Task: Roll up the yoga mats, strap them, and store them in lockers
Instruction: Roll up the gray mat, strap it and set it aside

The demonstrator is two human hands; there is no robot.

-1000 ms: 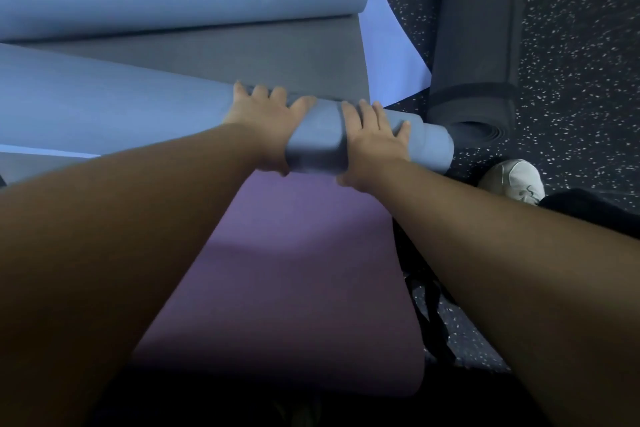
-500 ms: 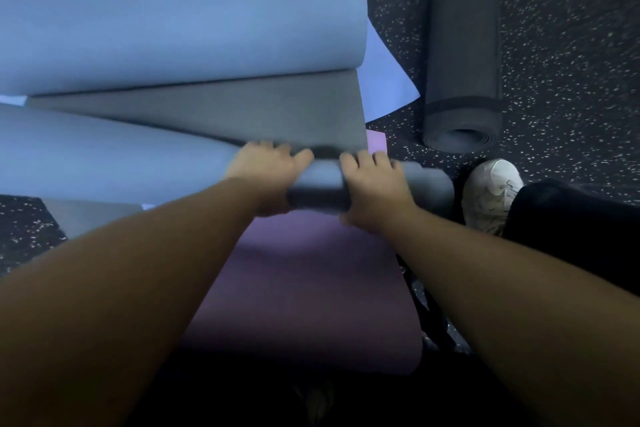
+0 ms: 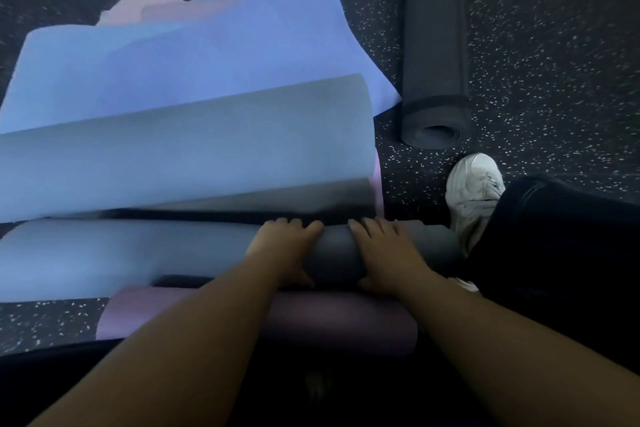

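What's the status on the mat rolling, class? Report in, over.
Both hands, left and right, grip the blue mat roll. Roll unfinished, unstrapped. Strapped dark mat lies apart; white shoe near the roll's end.

Both forearms bare to the frame edge, no sleeves, no watch, no bands or rings visible. Left hand [image 3: 284, 246] and right hand [image 3: 384, 250] bare, no gloves; nails too small/dim to tell. White sneaker [image 3: 472, 191] on one foot, chunky rounded toe, laces just visible, sole pale w/ greyish shading. Dark trouser leg [image 3: 554, 239] above it, black or v. dark navy, faint seam/fold lines near the cuff. Lighting dim, so fabric type unclear.
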